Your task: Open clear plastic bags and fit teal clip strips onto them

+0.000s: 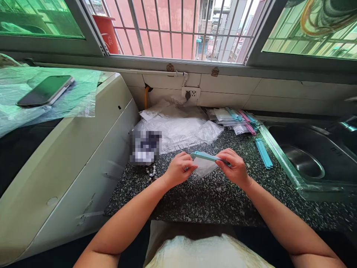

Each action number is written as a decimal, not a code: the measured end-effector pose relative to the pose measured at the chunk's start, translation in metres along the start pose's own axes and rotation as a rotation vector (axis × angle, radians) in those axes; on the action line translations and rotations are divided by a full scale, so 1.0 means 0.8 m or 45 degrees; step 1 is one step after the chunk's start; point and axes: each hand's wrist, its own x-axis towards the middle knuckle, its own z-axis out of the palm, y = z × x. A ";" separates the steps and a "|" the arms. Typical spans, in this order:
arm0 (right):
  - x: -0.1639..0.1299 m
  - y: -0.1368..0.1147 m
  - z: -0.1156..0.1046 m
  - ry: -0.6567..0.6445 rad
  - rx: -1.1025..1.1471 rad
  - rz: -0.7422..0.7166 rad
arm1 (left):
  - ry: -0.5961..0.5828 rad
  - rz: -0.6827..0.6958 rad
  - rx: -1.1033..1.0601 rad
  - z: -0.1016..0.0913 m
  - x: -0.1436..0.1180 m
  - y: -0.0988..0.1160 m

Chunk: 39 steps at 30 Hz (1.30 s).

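Big white appliance (pixel 69 156) w/ sloped lid fills 9 o'clock side; on top, clear plastic sheet (pixel 41 93) w/ dark phone (pixel 46 90) lying flat, approx 10 o'clock. Barred window (pixel 178 28) across 12 o'clock. Speckled dark granite counter (pixel 209 197) at centre. Steel sink (pixel 309 156) at 3 o'clock, glass edge strip just beside counter. Heap of clear plastic bags (pixel 178 126) at 11–12 o'clock from hands, against wall; blurred patch at its 8 o'clock edge, can't tell what. Wall socket (pixel 190 93) w/ plug above heap, orange hose to its 9 o'clock. Stack of small bags w/ blue and pink clips (pixel 237 119) at 1 o'clock from hands. Two loose blue clips (pixel 263 152) at 3 o'clock from hands, close to sink rim, flat on counter.

Left hand (pixel 180 169) & right hand (pixel 234 167) raised just above counter, centre frame, near each other. Between them: blue sealing clip (pixel 205 156) held approx level, small clear bag (pixel 203 166) hanging under it. Left fingers curled together, thumb & fingertips pinched on clip's 9 o'clock end and bag corner. Right fingers closed on clip's 3 o'clock end, thumb on top. Can't tell if clip snapped fully shut on bag.
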 end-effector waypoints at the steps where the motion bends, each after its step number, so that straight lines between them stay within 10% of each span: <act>1: 0.000 0.001 0.000 -0.002 -0.004 -0.003 | -0.004 0.004 0.029 0.000 0.000 -0.001; 10: 0.005 0.002 -0.005 -0.180 -0.223 -0.216 | 0.279 -0.033 0.265 -0.017 -0.001 0.003; 16: 0.005 -0.003 0.001 -0.231 -0.260 -0.324 | 0.155 0.098 0.297 -0.015 0.002 0.013; 25: -0.001 0.025 -0.002 -0.207 0.291 0.249 | 0.287 0.088 0.119 -0.021 0.003 0.012; 39: -0.008 0.023 0.016 -0.165 0.231 0.288 | 0.362 0.015 -0.024 -0.021 0.003 0.013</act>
